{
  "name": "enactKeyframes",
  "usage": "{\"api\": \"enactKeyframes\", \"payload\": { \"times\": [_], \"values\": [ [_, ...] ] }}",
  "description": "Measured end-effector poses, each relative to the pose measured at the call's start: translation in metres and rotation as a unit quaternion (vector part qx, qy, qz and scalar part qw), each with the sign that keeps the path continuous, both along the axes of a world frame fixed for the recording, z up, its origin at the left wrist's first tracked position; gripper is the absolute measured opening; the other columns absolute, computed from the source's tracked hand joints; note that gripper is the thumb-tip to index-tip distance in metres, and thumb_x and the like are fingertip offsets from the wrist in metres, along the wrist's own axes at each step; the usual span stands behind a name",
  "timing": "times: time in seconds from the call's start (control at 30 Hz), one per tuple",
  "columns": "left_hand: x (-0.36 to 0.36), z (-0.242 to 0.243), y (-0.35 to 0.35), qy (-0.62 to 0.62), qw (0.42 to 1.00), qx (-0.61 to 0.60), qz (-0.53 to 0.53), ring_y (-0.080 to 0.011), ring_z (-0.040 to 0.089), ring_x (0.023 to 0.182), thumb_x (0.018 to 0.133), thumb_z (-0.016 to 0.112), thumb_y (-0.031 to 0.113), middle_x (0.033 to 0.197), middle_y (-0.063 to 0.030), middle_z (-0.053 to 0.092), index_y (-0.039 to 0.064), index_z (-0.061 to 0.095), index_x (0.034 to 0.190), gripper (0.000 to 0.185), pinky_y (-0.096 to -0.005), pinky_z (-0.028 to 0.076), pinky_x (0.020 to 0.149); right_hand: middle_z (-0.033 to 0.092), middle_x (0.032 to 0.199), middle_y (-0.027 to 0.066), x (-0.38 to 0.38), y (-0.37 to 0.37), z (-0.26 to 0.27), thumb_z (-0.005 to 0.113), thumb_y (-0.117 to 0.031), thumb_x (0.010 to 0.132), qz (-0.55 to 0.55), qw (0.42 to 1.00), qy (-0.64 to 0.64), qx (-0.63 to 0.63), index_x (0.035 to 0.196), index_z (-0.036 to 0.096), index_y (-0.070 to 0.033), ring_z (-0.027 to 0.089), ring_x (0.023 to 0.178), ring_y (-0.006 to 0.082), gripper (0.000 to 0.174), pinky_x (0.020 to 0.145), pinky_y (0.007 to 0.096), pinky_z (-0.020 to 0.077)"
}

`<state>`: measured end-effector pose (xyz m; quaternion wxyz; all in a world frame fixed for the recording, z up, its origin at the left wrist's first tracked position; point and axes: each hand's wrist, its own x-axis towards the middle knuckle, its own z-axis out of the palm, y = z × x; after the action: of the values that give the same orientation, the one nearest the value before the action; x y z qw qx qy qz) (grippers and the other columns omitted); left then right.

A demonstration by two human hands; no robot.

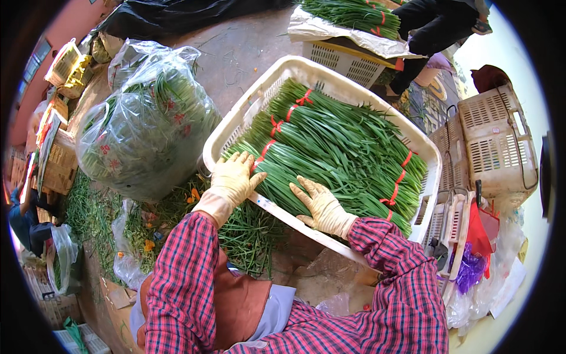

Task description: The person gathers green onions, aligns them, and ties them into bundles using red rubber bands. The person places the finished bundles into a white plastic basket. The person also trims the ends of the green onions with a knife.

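Bundles of long green leafy stalks, like garlic chives [336, 146], tied with red ties [398, 177], fill a white plastic crate [320, 239] before me. My left hand [234, 177], in a pale rubber glove, lies flat with fingers apart on the stalk ends of the nearest bundle, by a red tie at the crate's left corner. My right hand [320, 205], gloved alike, rests with spread fingers on the leaves of the same bundle, near the crate's front edge. Neither hand grips anything that shows.
A clear plastic bag [146, 128] full of greens stands left of the crate. Loose greens [252, 234] litter the floor. Stacked crates [495, 141] stand at right. A person in dark trousers [435, 31] is beside more bundles [353, 15] at the top; another person [26, 217] is far left.
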<state>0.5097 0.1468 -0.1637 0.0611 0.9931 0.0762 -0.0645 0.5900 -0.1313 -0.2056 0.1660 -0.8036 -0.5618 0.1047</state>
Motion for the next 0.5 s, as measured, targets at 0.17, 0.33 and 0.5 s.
{"api": "enactKeyframes", "payload": {
  "times": [0.17,0.33,0.5],
  "values": [
    [0.004,0.002,0.002,0.019,1.0,0.0,-0.007,-0.0299,0.051,0.134,0.096,0.054,0.051,0.144,-0.0142,0.055,0.004,0.058,0.136,0.062,-0.0426,0.04,0.11,0.031,0.155,0.0244,0.004,0.001,-0.034,0.074,-0.031,0.082,0.004,1.0,-0.009,0.016,0.157,0.029,-0.014,0.039,0.137,0.0434,0.089,0.114,0.0523,0.0334],
    [0.013,0.004,0.0,0.059,0.996,-0.062,-0.005,-0.0287,0.056,0.126,0.095,0.057,0.046,0.135,-0.0127,0.061,0.005,0.064,0.128,0.053,-0.0393,0.046,0.105,0.029,0.156,0.0232,0.004,0.002,-0.058,0.074,-0.029,0.083,-0.002,1.0,-0.006,0.017,0.154,0.033,-0.014,0.039,0.139,0.0415,0.084,0.115,0.0512,0.0327],
    [0.002,0.006,-0.009,-0.029,0.997,-0.065,0.022,-0.0292,0.052,0.132,0.096,0.057,0.043,0.14,-0.0118,0.059,0.007,0.063,0.131,0.05,-0.0467,0.034,0.114,0.03,0.156,0.0222,0.005,0.0,-0.059,0.075,-0.03,0.083,-0.006,1.0,-0.021,0.012,0.154,0.034,-0.013,0.039,0.139,0.04,0.084,0.116,0.0497,0.0332]
  ]
}}
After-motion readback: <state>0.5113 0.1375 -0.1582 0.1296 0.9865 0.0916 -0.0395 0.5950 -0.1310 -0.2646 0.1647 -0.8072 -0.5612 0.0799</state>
